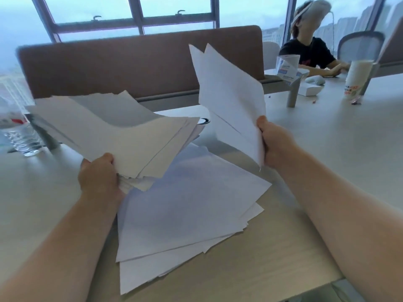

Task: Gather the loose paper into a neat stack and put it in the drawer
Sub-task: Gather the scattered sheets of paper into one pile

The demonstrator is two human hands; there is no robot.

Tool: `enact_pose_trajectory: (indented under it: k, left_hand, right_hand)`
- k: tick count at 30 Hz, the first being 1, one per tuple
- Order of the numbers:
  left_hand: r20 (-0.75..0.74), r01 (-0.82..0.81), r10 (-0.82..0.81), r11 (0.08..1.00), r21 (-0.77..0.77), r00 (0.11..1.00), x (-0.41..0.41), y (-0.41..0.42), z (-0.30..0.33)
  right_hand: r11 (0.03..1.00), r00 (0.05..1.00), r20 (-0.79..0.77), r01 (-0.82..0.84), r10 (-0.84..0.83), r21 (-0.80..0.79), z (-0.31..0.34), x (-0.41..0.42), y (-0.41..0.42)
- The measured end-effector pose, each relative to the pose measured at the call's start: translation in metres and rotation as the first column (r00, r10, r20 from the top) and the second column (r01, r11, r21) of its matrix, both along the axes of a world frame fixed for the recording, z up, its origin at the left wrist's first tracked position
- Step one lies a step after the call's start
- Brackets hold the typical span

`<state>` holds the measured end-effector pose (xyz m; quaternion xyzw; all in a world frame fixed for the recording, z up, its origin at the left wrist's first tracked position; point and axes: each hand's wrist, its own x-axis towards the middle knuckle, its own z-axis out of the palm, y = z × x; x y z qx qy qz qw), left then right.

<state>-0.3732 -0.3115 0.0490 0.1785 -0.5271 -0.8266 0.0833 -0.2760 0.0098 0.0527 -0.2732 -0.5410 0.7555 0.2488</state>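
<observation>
The left hand [99,177] has its thumb on top and fingers curled underneath, pinching the near corner of a thick, uneven bundle of sheets [122,131]. That bundle is lifted off the table and fans away toward ten o'clock, its long axis running from the hand up and left, the far edges ragged and out of line.

The right hand [275,144] is closed on the lower right edge of a thinner batch of sheets [229,101], thumb on the side facing the camera. These stand nearly upright, with the long axis pointing toward eleven o'clock and two corners sticking up at the top.

Between and below the two forearms, a loose pile of paper [185,210] lies flat on the pale table [327,138], its sheets skewed over one another, with corners jutting out toward four and six o'clock.

At nine o'clock a clear plastic bottle [19,138] stands on the table. Behind the held sheets runs a brown desk divider [113,62]. At two o'clock stands a paper cup [356,79], and beyond it sits another person [309,51].
</observation>
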Motion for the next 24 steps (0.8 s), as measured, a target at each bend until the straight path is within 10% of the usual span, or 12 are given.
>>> enact_pose_trajectory:
  k: [7, 24]
  left_hand:
    - [-0.129, 0.332, -0.436, 0.818, -0.47, 0.891, 0.024, 0.016, 0.003]
    - [-0.119, 0.613, -0.649, 0.753, -0.241, 0.751, 0.047, 0.032, 0.001]
  right_hand:
    - [0.985, 1.0, -0.01, 0.027, -0.026, 0.171, 0.001, 0.001, -0.031]
    - [0.93, 0.971, 0.038, -0.237, 0.236, 0.281, -0.004, 0.007, -0.044]
